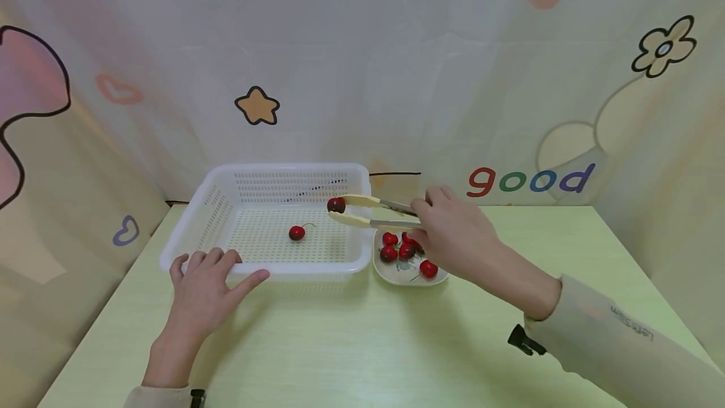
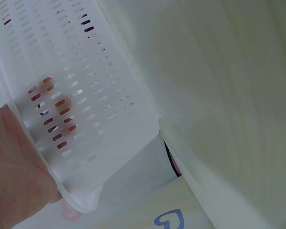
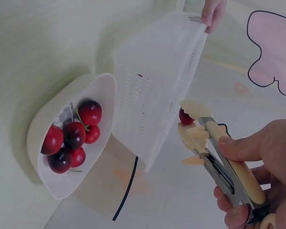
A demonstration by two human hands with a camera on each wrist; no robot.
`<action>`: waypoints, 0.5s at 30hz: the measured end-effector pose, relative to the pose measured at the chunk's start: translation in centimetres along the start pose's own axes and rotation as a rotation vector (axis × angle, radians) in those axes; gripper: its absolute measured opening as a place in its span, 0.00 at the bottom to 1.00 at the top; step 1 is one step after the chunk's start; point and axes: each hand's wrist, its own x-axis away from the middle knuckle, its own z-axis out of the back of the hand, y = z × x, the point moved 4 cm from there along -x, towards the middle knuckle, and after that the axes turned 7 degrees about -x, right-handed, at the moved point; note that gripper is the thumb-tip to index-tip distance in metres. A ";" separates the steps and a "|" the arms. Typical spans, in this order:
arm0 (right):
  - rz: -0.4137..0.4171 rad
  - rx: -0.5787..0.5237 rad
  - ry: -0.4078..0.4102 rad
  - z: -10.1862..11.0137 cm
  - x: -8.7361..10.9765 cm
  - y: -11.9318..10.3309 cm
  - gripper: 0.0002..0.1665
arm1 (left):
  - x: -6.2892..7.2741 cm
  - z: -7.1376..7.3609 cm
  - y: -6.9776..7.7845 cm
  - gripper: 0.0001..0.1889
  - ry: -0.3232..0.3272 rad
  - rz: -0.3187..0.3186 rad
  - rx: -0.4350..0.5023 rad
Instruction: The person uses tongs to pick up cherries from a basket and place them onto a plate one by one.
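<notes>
My right hand (image 1: 459,232) grips a pair of tongs (image 1: 391,205) with cream-coloured tips. Between those tips sits a dark red cherry (image 1: 337,205), held above the right part of a white perforated basket (image 1: 317,267). Another cherry (image 1: 297,233) with a stem lies on the basket floor. My left hand (image 1: 205,291) holds the basket's near rim, fingers over the edge and thumb outside; in the left wrist view the fingers show through the slots of the basket wall (image 2: 100,138). Several cherries (image 3: 74,135) lie in a small white dish (image 3: 35,129) right of the basket, beneath the tongs.
The pale green table (image 1: 340,345) runs up to a curtain (image 1: 317,49) printed with shapes and the word "good". Dish and basket stand close side by side. A black strap buckle (image 1: 527,340) hangs at the right sleeve.
</notes>
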 end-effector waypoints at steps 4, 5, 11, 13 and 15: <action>-0.017 -0.022 0.007 0.2 1.1 0.7 0.21 | 0.0 0.0 0.1 0.33 0.000 0.000 0.003; -0.026 -0.027 0.006 0.3 1.4 0.9 0.22 | 0.0 0.0 0.1 0.33 0.000 0.000 0.004; -0.059 -0.056 0.033 0.9 3.2 2.3 0.23 | 0.0 0.1 0.1 0.33 0.002 -0.002 0.002; -0.061 -0.066 0.047 1.0 3.8 2.8 0.23 | 0.0 0.1 0.1 0.33 -0.001 -0.002 0.001; -0.061 -0.069 0.060 0.9 4.4 3.3 0.22 | -0.1 0.1 0.0 0.33 -0.004 0.000 -0.001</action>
